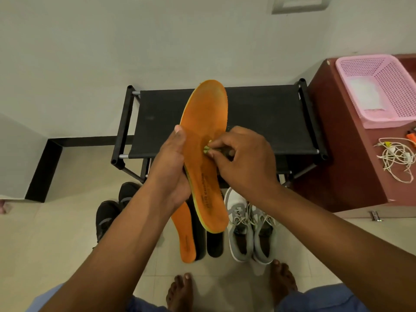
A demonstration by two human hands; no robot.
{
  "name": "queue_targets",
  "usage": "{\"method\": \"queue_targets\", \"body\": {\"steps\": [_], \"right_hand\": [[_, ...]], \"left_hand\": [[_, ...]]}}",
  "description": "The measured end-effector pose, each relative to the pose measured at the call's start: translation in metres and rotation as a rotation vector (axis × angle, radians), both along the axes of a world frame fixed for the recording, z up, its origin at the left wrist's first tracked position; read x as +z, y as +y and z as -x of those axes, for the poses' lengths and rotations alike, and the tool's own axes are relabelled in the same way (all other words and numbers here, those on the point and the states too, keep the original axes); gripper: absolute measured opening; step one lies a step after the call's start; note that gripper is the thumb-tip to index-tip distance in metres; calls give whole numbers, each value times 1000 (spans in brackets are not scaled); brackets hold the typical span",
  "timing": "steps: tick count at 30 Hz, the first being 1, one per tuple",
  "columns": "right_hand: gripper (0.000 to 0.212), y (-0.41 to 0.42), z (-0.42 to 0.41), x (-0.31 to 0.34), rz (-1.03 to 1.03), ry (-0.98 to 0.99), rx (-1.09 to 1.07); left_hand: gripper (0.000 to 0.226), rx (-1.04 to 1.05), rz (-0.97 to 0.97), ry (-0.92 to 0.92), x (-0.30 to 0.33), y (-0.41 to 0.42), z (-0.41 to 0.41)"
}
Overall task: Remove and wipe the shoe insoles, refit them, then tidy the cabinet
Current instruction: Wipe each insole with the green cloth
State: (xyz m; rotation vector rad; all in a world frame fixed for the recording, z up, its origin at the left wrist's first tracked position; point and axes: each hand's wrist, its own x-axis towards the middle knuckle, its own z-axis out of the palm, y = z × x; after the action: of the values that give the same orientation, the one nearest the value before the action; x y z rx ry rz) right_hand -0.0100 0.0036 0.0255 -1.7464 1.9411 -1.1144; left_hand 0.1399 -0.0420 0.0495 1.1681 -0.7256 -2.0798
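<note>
Left hand (173, 170) grips an orange insole (203, 140) by its edge, upright above the black rack (258, 122). Right hand (243, 158) pinches a small cloth (207, 150) against its middle. Dark print near the heel is unreadable. Second insole (184, 235) lies on the floor.

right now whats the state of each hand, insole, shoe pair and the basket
left hand: grips the raised orange foam insole by its edge
right hand: pinches a small yellow-green cloth against that insole
second orange insole: flat on the floor
grey lace-up sneakers: side by side on the floor
black shoes: on the floor, left of the insoles
pink plastic basket: upright on the maroon cabinet
</note>
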Motion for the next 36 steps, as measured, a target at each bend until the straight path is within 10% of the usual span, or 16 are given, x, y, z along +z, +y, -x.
{"method": "queue_targets", "body": {"steps": [23,36], "right_hand": [[11,29,-44,-1,-246,-409,340],[10,13,-22,20,-431,-672,368]], "left_hand": [[60,520,-71,233,0,-35,-37],[57,462,149,-18,25,-34,-69]]}}
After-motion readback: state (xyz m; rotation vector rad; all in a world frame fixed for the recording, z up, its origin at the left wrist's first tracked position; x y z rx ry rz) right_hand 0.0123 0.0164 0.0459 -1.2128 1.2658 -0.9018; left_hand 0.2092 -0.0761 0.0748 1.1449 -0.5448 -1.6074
